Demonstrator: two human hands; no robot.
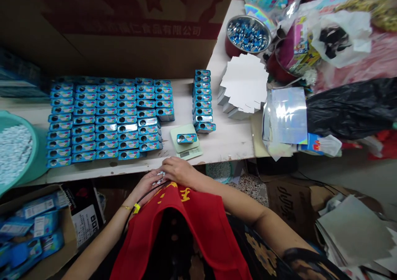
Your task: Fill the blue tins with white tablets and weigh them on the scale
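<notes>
Just in front of the table edge, my left hand [148, 185] is turned palm up and cupped around several small white tablets [160, 178]. My right hand [179, 170] lies against it, fingers bent and pressed together over the tablets; what its fingertips pinch, if anything, is hidden. Beyond the hands, a small blue box [186, 138] with a dark round spot rests on a pale green digital scale [196, 151]. Rows of similar blue boxes [106, 128] stand packed to the left. A single column of them [203, 105] stands right of the scale.
At the left, a green basin [39, 147] holds many pale tablets. A carton [72, 247] of blue boxes sits below it. A large cardboard box [130, 52] backs the table. To the right are stacked white cards [245, 81], a metal bowl [230, 48] of small caps and black plastic [350, 106].
</notes>
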